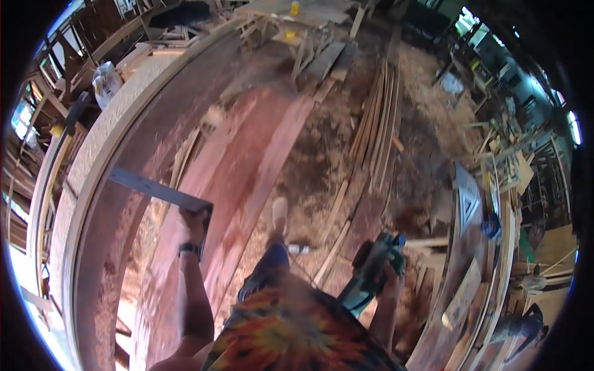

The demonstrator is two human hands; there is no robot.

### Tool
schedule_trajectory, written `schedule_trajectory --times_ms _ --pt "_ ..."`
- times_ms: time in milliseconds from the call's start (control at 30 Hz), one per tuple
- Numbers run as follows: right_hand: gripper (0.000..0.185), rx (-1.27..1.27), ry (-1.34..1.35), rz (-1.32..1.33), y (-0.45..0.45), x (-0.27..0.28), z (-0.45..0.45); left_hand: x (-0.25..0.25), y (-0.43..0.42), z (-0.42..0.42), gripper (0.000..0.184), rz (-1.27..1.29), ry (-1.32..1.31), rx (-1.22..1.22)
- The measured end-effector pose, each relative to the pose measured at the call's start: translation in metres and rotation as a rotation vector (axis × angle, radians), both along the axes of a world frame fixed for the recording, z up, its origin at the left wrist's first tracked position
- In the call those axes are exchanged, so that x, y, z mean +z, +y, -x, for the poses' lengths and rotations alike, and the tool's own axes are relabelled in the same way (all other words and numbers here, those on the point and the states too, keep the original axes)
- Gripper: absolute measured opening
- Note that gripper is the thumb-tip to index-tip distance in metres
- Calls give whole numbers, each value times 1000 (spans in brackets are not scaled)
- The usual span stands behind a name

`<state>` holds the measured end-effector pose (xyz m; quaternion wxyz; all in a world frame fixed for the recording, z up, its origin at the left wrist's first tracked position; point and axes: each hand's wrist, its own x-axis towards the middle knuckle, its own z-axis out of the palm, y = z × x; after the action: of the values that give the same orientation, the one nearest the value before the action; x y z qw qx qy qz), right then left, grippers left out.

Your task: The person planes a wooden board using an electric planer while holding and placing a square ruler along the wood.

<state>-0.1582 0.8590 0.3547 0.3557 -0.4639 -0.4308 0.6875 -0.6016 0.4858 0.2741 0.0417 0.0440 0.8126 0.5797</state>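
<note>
My left hand, with a dark band at the wrist, is closed around the corner of a dark metal carpenter's square. The square's long blade reaches up and left over the reddish planks. On the other side of my body, my right hand is wrapped around a green power tool, held low beside my leg. Motion blur hides what kind of power tool it is.
Long thin wood strips lie on the sawdust-strewn floor. A small can-like object is near my foot. On the right bench rests a pale triangular square beside a blue object. A long timber edge curves along the left.
</note>
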Motion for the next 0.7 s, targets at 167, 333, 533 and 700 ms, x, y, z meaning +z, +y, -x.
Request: schedule_trajectory --times_ms 167,333,533,700 --pt "16 -8 -111 114 86 -29 88 -17 108 49 39 56 -82 -34" --pt "14 80 -143 76 178 -1 217 -19 197 98 54 197 -81 -180" --pt "33 426 -100 -83 256 50 338 2 275 136 64 446 -134 -176" --pt "37 820 -106 -106 313 72 460 3 302 140 49 523 -180 20"
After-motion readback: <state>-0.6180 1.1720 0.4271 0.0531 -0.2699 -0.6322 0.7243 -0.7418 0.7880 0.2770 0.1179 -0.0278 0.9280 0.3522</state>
